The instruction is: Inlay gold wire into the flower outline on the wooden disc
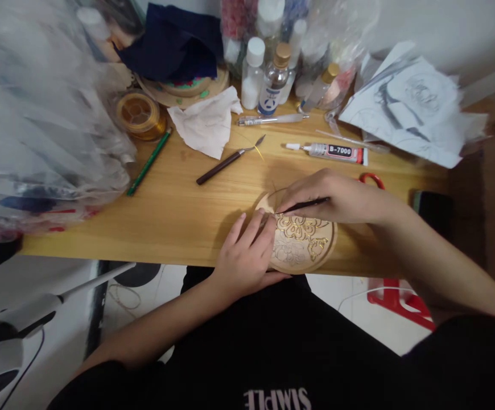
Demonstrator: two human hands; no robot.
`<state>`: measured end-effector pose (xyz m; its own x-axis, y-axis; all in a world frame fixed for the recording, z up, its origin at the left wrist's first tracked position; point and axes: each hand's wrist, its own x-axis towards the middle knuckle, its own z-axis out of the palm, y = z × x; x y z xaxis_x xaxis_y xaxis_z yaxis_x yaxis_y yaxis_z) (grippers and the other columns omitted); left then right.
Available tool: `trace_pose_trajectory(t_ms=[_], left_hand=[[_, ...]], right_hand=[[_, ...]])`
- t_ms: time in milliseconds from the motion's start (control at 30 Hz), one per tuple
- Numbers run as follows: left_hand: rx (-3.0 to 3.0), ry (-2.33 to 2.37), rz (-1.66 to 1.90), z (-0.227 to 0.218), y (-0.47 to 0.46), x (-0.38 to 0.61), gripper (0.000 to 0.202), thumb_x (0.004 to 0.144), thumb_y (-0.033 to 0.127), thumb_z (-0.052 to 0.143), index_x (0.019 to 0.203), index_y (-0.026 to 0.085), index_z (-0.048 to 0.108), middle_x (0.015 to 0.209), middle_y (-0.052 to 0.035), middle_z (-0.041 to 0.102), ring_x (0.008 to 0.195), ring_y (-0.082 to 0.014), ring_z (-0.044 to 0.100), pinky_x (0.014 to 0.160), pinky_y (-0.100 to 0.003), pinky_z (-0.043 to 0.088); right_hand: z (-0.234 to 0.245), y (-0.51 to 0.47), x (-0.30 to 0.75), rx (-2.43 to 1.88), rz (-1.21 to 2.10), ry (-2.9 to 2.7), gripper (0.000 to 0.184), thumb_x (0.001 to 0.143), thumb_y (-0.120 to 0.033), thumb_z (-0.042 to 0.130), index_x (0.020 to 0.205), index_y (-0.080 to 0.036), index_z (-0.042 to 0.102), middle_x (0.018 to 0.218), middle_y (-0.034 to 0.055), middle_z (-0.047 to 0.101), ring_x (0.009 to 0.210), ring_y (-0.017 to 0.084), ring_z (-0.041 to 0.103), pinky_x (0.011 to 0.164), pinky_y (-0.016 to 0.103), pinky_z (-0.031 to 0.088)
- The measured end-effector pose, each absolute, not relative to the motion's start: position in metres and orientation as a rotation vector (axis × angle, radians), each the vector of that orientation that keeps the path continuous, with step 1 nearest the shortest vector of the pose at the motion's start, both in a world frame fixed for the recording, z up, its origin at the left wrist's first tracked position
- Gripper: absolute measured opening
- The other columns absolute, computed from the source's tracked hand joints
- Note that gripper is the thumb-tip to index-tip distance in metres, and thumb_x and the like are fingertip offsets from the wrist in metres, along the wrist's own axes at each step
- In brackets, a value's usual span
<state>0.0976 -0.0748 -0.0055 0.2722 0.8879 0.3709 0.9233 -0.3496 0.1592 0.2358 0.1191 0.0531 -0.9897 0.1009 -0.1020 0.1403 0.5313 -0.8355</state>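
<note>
Two hands at a patterned disc on the near edge of the surface

The wooden disc [305, 246] lies at the front lip of the surface [174, 210], slightly overhanging it, its left part hidden under the left hand [245, 256], whose fingers are loosely curled on top with the thumb against the near rim. The right hand [333, 196] is pinched shut round a thin dark tool [305, 205], tip touching the gold pattern; what kind of tool I cannot tell. Scissors [371, 179] show only a red handle behind that hand. The glue tube [330, 151] reads "B-7000"; the shirt [277, 398] reads "SIMPLE", upside down. The bottle labels [268, 99] are too blurred. There is bare wood left of the disc, as far as the green pencil [149, 162].
</note>
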Motion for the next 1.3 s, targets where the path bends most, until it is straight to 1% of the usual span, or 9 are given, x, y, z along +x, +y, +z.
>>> trace_pose_trajectory(t_ms=[267,433,500,600,800,900,1067,1167,1300], left_hand=[[-2.425,-1.727,-0.641,-0.006,-0.074,0.096,0.076,0.094,0.069,0.034,0.116,0.005,0.068,0.126,-0.0157,0.066,0.124,-0.0331,0.055,0.110,-0.045,0.035],[-2.426,-1.731,-0.657,-0.008,-0.075,0.096,0.077,0.093,0.069,0.035,0.116,0.003,0.067,0.128,-0.0151,0.065,0.123,-0.0328,0.055,0.108,-0.045,0.036],[-2.425,-1.727,-0.660,-0.008,-0.074,0.096,0.077,0.094,0.069,0.033,0.116,0.003,0.067,0.127,-0.0152,0.065,0.123,-0.0326,0.055,0.107,-0.045,0.037],[-2.417,-1.729,-0.662,-0.008,-0.074,0.096,0.077,0.095,0.068,0.031,0.114,0.003,0.068,0.126,-0.0150,0.066,0.122,-0.0318,0.055,0.106,-0.045,0.037],[-2.396,-1.744,-0.659,-0.008,-0.074,0.096,0.072,0.097,0.064,0.027,0.113,0.007,0.069,0.126,-0.0135,0.066,0.122,-0.0296,0.055,0.106,-0.043,0.037],[-2.401,-1.735,-0.670,-0.009,-0.075,0.096,0.072,0.096,0.065,0.033,0.113,0.005,0.069,0.124,-0.0147,0.066,0.123,-0.0307,0.054,0.106,-0.044,0.037],[-2.420,-1.759,-0.623,-0.009,-0.076,0.095,0.073,0.089,0.068,0.048,0.119,0.005,0.066,0.127,-0.0150,0.065,0.124,-0.0309,0.052,0.107,-0.044,0.037],[-2.434,-1.775,-0.621,-0.008,-0.077,0.095,0.077,0.083,0.071,0.055,0.121,0.004,0.066,0.128,-0.0154,0.064,0.126,-0.0315,0.050,0.108,-0.044,0.036],[-2.444,-1.805,-0.645,-0.008,-0.077,0.096,0.076,0.082,0.069,0.059,0.122,0.005,0.065,0.130,-0.0145,0.063,0.128,-0.0312,0.049,0.109,-0.044,0.035]], right_hand=[[0.056,0.126,0.231,0.167,-1.445,2.628,0.019,0.092,-0.028,0.059,0.101,-0.025,0.075,0.101,0.0000,0.077,0.088,0.015,0.071,0.077,0.026,0.054],[0.059,0.115,0.232,0.199,-1.328,2.790,0.019,0.094,-0.027,0.056,0.095,-0.023,0.075,0.093,0.0018,0.077,0.083,0.015,0.072,0.074,0.025,0.054],[0.060,0.106,0.233,0.219,-1.284,2.883,0.020,0.095,-0.026,0.055,0.093,-0.022,0.074,0.094,0.0033,0.077,0.083,0.015,0.072,0.073,0.026,0.053],[0.062,0.092,0.237,0.247,-1.139,3.005,0.021,0.096,-0.021,0.052,0.092,-0.019,0.072,0.095,0.0057,0.076,0.085,0.017,0.071,0.073,0.027,0.054],[0.057,0.062,0.245,0.438,-0.723,3.189,0.019,0.093,-0.015,0.051,0.093,-0.015,0.070,0.089,0.0096,0.075,0.081,0.021,0.070,0.071,0.032,0.056],[0.053,0.048,0.244,0.499,-0.559,3.266,0.018,0.092,-0.014,0.051,0.094,-0.012,0.069,0.087,0.0116,0.074,0.080,0.022,0.069,0.069,0.033,0.057],[0.050,0.032,0.238,0.691,-0.434,3.313,0.016,0.093,-0.016,0.054,0.090,-0.012,0.068,0.082,0.0106,0.074,0.074,0.021,0.070,0.066,0.032,0.058],[0.050,0.025,0.234,0.854,-0.479,3.293,0.015,0.093,-0.016,0.054,0.090,-0.014,0.068,0.082,0.0088,0.075,0.074,0.020,0.071,0.066,0.031,0.058],[0.049,0.020,0.231,1.026,-0.597,3.244,0.014,0.093,-0.016,0.055,0.089,-0.016,0.068,0.079,0.0078,0.074,0.072,0.019,0.071,0.065,0.029,0.057]])
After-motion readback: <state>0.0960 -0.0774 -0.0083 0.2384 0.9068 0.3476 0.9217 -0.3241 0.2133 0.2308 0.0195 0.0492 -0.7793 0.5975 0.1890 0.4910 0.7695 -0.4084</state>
